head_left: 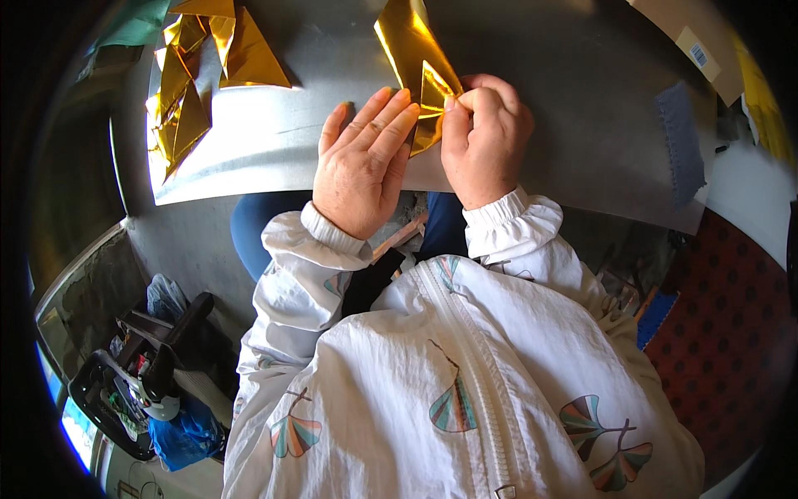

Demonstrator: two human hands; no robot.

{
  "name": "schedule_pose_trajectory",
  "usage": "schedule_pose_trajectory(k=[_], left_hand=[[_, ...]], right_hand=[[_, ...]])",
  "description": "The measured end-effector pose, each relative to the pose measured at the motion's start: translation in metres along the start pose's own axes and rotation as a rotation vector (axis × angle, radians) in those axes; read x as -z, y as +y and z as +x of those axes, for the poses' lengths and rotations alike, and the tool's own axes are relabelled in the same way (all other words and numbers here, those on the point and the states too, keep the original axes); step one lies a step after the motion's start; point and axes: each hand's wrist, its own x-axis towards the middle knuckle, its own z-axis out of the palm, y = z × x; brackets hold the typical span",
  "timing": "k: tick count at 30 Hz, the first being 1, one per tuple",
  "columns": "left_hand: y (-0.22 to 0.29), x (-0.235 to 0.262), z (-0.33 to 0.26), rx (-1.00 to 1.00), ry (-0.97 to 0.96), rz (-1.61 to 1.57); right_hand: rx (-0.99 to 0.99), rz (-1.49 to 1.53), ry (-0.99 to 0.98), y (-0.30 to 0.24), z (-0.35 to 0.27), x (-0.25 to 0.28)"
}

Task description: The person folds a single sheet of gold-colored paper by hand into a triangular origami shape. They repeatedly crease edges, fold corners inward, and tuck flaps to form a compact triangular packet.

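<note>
The left hand (362, 162) lay flat, fingers spread, pressing the gold foil sheet (416, 62) onto the grey table (540, 100). The right hand (482, 137) pinched a folded flap of it. Folded gold pieces (195, 75) were heaped at far left, in no container.

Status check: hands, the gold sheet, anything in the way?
Left hand flat on gold foil sheet. Right hand pinching its folded flap. Folded gold pieces piled far left, apart.

The left hand (363, 166) is laid flat, palm down, fingers extended. The right hand (482, 137) is curled, thumb and forefinger pinched together.
</note>
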Motion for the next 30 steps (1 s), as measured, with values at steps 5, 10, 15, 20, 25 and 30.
schedule_pose_trajectory(k=[5,10,15,20,25,30], left_hand=[[-0.016,0.009,0.002,-0.102,-0.060,-0.045],[-0.022,0.009,0.007,-0.147,-0.048,-0.009],[-0.004,-0.005,0.001,-0.167,-0.042,0.138],[0.004,-0.010,0.000,-0.165,-0.194,0.234],[0.006,-0.011,0.003,-0.146,-0.179,0.261],[0.008,-0.012,0.002,-0.131,-0.181,0.285]], right_hand=[[-0.011,-0.029,-0.001,0.000,-0.001,0.000],[-0.004,-0.030,0.021,-0.001,-0.001,-0.001],[0.008,-0.043,0.026,0.001,0.000,-0.002],[0.004,-0.005,0.029,0.000,0.000,-0.003],[0.019,0.097,-0.031,0.008,0.000,0.009],[0.044,0.097,-0.060,0.017,-0.005,0.024]])
